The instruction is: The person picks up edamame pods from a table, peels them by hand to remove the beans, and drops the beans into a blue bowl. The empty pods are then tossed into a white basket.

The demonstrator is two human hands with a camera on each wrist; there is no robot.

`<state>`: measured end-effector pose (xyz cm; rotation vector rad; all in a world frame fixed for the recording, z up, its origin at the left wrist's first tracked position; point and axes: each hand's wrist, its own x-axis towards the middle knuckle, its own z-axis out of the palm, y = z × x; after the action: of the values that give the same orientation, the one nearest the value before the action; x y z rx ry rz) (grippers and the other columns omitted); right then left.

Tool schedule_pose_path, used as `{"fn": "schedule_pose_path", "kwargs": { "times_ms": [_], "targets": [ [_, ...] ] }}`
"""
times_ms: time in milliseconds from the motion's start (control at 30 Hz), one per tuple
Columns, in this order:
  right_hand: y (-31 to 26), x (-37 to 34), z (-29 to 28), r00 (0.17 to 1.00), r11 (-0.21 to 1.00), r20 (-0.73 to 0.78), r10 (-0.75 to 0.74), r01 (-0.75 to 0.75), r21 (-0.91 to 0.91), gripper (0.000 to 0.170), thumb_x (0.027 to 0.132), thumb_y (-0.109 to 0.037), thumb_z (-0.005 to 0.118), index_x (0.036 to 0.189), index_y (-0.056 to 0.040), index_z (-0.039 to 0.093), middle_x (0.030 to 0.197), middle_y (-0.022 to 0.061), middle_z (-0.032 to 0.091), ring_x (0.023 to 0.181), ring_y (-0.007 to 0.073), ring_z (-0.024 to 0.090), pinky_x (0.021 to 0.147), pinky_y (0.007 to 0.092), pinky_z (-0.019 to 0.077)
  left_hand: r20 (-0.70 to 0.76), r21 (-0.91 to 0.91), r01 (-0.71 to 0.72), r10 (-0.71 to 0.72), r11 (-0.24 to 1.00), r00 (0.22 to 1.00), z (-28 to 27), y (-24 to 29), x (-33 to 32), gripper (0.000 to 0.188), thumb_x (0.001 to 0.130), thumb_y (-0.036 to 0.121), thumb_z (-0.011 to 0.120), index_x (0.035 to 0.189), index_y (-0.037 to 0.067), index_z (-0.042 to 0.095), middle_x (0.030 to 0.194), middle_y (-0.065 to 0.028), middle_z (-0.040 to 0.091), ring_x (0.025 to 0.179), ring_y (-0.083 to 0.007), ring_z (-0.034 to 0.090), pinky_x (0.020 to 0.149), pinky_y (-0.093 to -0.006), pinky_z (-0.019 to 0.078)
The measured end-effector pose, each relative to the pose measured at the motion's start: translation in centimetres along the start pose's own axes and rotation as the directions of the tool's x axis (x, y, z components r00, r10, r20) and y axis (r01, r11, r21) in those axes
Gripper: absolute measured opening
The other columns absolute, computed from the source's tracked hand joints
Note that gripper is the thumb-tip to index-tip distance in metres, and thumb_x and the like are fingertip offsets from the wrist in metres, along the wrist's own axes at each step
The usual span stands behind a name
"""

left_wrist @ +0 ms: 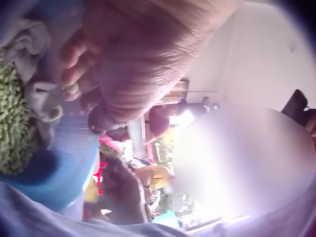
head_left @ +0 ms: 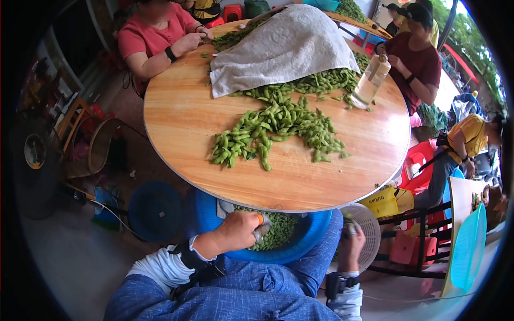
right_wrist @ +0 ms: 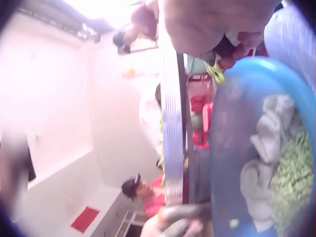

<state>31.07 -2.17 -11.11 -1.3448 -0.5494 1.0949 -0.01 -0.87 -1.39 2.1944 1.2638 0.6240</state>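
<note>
In the head view my left hand (head_left: 230,232) is over the blue tub (head_left: 316,235) of shelled green beans (head_left: 276,230), with grey and orange coverings at its fingertips. Its fingers look curled in the left wrist view, beside a small pale-green spot; whether they hold a bean I cannot tell. My right hand (head_left: 352,245) is over the white perforated basket (head_left: 370,235), and in the right wrist view it pinches a green pod (right_wrist: 216,73). A grey cloth (right_wrist: 261,182) lies in the tub beside the beans.
Above the tub, the round wooden table (head_left: 182,128) bears pods (head_left: 278,120), a pale towel (head_left: 284,45) and a clear bottle (head_left: 370,83). Two people in red tops sit at it. A dark blue tub (head_left: 155,208) stands left, a yellow bag (head_left: 381,202) right.
</note>
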Motion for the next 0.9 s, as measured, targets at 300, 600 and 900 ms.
{"fn": "schedule_pose_path", "kwargs": {
  "times_ms": [300,600,900],
  "targets": [
    [-2.0,-1.9,0.3,0.984,0.989,0.111,0.138,-0.131,-0.070,0.014,0.079,-0.014,0.055,0.087,-0.0025,0.057,0.066,0.0025,0.055,0.053,0.0063,0.048,0.042,0.0154,0.0330,-0.326,0.386,0.175,-0.043,0.906,0.944,-1.7,-3.6,9.5,0.026,0.072,0.028,0.060,0.081,0.004,0.055,0.066,-0.0140,0.057,0.064,-0.0315,0.057,0.057,-0.0406,0.0436],
    [-5.7,-5.8,10.1,0.790,0.997,0.614,0.003,0.048,-0.068,0.027,0.081,-0.015,0.055,0.102,0.0018,0.054,0.079,0.0013,0.057,0.069,0.0065,0.049,0.062,0.0186,0.0390,-0.263,-0.229,0.192,-0.250,0.954,0.932,-3.4,-2.9,6.1,0.023,0.065,-0.001,0.063,0.083,0.003,0.048,0.062,0.0014,0.045,0.056,-0.0067,0.044,0.051,-0.0205,0.0374],
    [-5.8,-4.9,13.8,0.566,0.946,0.787,0.246,-0.318,-0.067,0.024,0.081,-0.011,0.054,0.104,-0.0034,0.054,0.084,0.0014,0.059,0.072,0.0055,0.053,0.061,0.0165,0.0397,0.147,-0.809,0.209,-0.155,0.549,0.977,0.1,0.0,1.8,0.029,0.077,0.007,0.059,0.099,0.004,0.040,0.074,0.0030,0.044,0.064,-0.0031,0.040,0.057,-0.0169,0.0336]
  ]
}}
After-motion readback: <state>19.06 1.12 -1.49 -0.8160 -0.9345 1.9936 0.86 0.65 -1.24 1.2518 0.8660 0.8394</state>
